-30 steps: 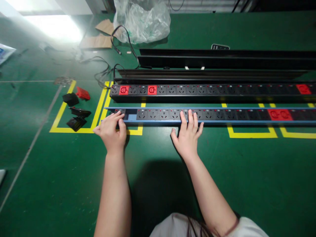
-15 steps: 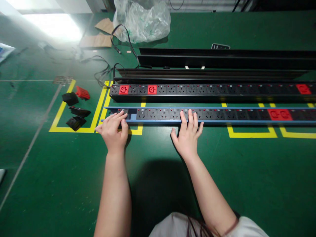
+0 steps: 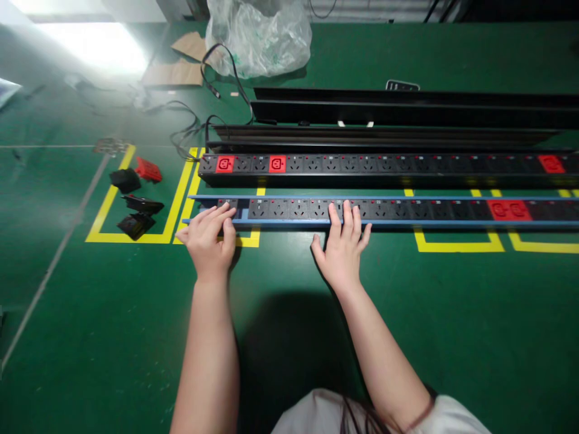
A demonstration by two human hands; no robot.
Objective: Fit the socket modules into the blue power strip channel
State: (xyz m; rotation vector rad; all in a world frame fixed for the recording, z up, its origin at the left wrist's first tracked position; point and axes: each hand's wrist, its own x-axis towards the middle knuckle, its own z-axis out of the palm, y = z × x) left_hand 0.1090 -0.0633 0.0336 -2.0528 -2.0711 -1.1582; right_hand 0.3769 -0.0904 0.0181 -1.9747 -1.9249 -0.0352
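A long blue channel rail (image 3: 284, 223) lies across in front of me, holding a row of black socket modules (image 3: 298, 209) and two red ones (image 3: 509, 210). At its left end my left hand (image 3: 210, 241) lies over a separate black socket module (image 3: 228, 206), fingertips pressing on it and thumb apart at the rail's near edge. A narrow gap shows blue rail between this module and the row. My right hand (image 3: 342, 247) rests open with spread fingertips on the row's sockets and the near edge. My left fingers partly cover the loose module.
Behind the rail lies a finished-looking black power strip (image 3: 380, 179) with red sockets, then black channel profiles (image 3: 407, 113). Several loose black modules (image 3: 137, 225) and a red one (image 3: 148, 170) lie left, inside yellow tape (image 3: 131, 238). Cables (image 3: 235, 63) and a plastic bag (image 3: 266, 42) are farther back.
The separate module under my left fingers has slid slightly right along the rail, and the gap to the row is narrower. My right hand stays on the row. The whole view shifts slightly.
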